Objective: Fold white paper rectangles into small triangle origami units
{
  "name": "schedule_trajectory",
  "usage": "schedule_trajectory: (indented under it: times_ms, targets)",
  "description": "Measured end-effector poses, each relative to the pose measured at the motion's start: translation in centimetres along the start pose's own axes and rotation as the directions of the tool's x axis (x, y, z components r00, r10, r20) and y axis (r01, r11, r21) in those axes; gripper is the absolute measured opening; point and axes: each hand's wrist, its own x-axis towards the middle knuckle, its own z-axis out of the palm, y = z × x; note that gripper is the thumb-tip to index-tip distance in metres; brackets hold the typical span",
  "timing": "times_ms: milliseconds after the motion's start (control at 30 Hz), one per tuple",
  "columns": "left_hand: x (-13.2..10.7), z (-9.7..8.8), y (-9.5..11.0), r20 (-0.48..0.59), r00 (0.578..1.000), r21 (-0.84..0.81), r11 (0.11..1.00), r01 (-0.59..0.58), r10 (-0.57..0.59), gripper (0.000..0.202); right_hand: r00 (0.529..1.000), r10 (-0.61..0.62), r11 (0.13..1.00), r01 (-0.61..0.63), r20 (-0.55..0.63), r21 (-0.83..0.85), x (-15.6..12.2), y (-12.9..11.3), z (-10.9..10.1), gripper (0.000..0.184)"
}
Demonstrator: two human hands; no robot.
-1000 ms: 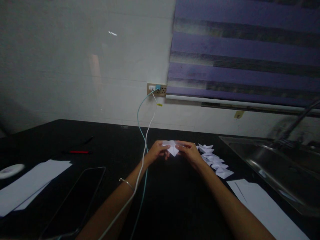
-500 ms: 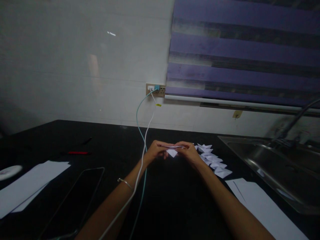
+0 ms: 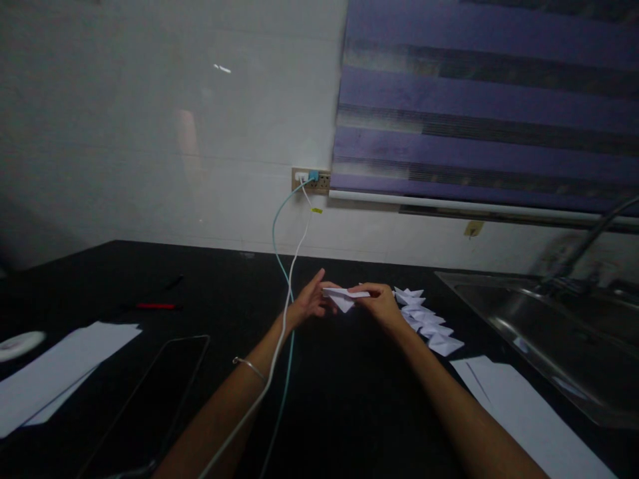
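Observation:
A small folded white paper boat is held over the dark counter, its point facing down toward me. My right hand pinches its right end between thumb and fingers. At the left end, my left hand has its thumb raised and fingers apart, close beside the paper; whether its fingertips touch the paper I cannot tell. Just right of my right hand, several folded paper boats stand in an overlapping row.
White paper sheets lie at the right, and more sheets at the left beside a phone. A red-and-black pen-like object lies behind. Charging cables cross my left forearm. A steel sink borders the right.
My left hand has loosened from the paper boat, its thumb lifting and fingers spreading. The boat's left end now shows more, while my right hand keeps its pinch.

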Motion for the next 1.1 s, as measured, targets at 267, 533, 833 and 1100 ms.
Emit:
schedule_trajectory:
  times_ms: [267,533,833,1100]
  targets:
    - [0.1,0.2,-0.2,0.07,0.997,0.381,0.924,0.012,-0.041,0.051,0.991,-0.065,0.992,0.076,0.114,-0.096,-0.1,0.2,0.0,0.015]
    - [-0.1,0.9,-0.1,0.102,0.994,0.515,0.854,-0.078,0.03,0.05,0.992,-0.034,0.985,0.053,0.118,-0.163,-0.2,-0.1,0.2,0.026]
    - [0.2,1.0,-0.6,0.098,0.989,0.533,0.834,-0.144,0.108,0.051,0.98,0.17,0.982,-0.177,0.098,0.062,-0.5,0.1,1.0,0.059]
    - [0.1,1.2,-0.5,0.144,0.979,0.561,0.804,-0.199,0.143,0.051,0.976,0.216,0.968,-0.219,0.038,0.122,-0.6,1.1,1.4,0.025]
